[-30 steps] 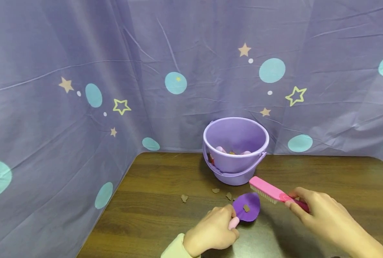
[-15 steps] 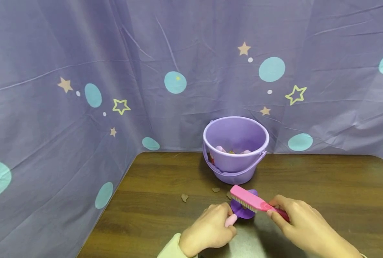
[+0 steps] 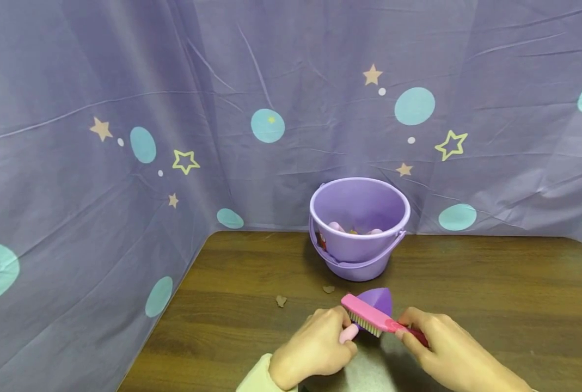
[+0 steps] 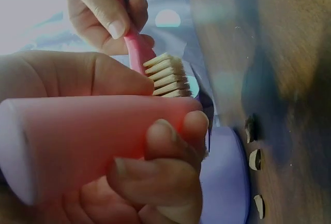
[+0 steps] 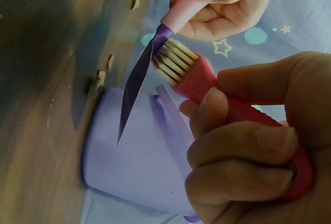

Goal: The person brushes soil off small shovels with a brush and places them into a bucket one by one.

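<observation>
My left hand (image 3: 315, 343) grips the pink handle (image 4: 98, 141) of a small toy shovel, its purple blade (image 3: 380, 300) pointing away towards the bucket. In my right hand (image 3: 433, 340) is a pink brush (image 3: 366, 311) with pale bristles, held by its dark pink handle. The brush head crosses over the lower blade, and its bristles (image 5: 176, 61) are right at the blade's neck in the right wrist view. There the blade appears nearly edge-on, raised above the table. Small brown flakes (image 3: 281, 301) lie on the wood left of the shovel. Part of the blade is hidden behind the brush.
A lilac bucket (image 3: 351, 250) with pink-ended things inside stands behind the shovel, its handle hanging down in front. Purple curtain (image 3: 295, 163) with stars and dots encloses the brown wooden table (image 3: 491, 283) at the back and left.
My right hand has brought the brush leftwards and down across the shovel. The blade has tilted, and the brown flake seen on it one second ago is out of sight.
</observation>
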`<state>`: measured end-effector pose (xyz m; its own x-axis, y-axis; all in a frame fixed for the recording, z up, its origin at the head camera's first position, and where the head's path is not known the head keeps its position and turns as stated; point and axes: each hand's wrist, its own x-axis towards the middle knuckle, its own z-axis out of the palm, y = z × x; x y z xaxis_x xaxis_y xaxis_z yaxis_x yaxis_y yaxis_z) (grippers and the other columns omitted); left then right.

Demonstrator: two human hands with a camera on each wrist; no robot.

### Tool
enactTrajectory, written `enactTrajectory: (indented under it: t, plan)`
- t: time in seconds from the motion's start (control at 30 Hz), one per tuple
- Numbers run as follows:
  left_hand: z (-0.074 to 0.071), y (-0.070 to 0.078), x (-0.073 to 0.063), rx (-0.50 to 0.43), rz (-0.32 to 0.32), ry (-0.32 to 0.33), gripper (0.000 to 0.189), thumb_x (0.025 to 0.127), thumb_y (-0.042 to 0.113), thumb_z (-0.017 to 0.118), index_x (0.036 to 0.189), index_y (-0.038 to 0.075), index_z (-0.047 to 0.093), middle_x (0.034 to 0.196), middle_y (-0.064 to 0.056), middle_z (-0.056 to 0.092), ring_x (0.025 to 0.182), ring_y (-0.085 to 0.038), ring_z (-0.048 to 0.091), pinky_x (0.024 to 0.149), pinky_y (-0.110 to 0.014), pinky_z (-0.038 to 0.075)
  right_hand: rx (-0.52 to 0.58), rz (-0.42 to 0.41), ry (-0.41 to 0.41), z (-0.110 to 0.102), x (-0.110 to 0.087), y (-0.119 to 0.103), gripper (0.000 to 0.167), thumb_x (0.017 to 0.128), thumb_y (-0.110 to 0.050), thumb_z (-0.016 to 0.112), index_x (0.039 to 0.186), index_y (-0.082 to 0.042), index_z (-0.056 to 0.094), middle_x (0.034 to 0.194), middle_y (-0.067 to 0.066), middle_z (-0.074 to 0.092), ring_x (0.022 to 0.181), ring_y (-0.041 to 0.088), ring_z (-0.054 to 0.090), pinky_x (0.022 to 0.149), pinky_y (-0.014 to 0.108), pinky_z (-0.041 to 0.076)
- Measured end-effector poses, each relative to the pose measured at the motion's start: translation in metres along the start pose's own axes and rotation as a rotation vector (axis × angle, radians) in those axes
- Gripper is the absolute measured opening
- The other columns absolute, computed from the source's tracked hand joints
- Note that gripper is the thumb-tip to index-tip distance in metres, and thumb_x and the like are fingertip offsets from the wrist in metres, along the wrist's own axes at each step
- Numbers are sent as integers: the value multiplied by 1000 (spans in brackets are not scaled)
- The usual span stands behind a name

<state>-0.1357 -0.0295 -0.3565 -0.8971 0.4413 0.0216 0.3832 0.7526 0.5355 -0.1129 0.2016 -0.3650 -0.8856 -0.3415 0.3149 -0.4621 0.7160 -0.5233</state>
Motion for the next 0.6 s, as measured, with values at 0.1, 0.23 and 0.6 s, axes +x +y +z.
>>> enactTrajectory:
  t: [0.1, 0.23, 0.6]
  plan:
    - [1, -1, -1, 11, -3, -5, 17, 68, 13, 66, 76, 20, 52, 63, 9, 48, 58, -7, 47, 54, -24, 39, -22, -13, 9, 2, 0, 2, 29, 84, -10, 67, 79, -35, 53, 59, -22, 33, 53, -5, 34, 47, 19, 32]
    - [0, 0, -1, -3, 1, -4, 16, 68, 12, 65, 78, 19, 55, 65, 9, 49, 60, -8, 48, 55, -24, 40, -56, -10, 46, 2, 0, 5, 31, 79, -8, 70, 79, -34, 54, 57, -23, 30, 52, -6, 31, 47, 18, 30]
    - [-4, 0, -2, -16, -10, -7, 16, 68, 13, 66, 81, 18, 57, 66, 9, 49, 61, -8, 48, 55, -25, 40, -129, 37, 72, 3, 1, 12, 29, 79, -15, 73, 81, -36, 54, 58, -22, 29, 53, -4, 32, 47, 21, 28]
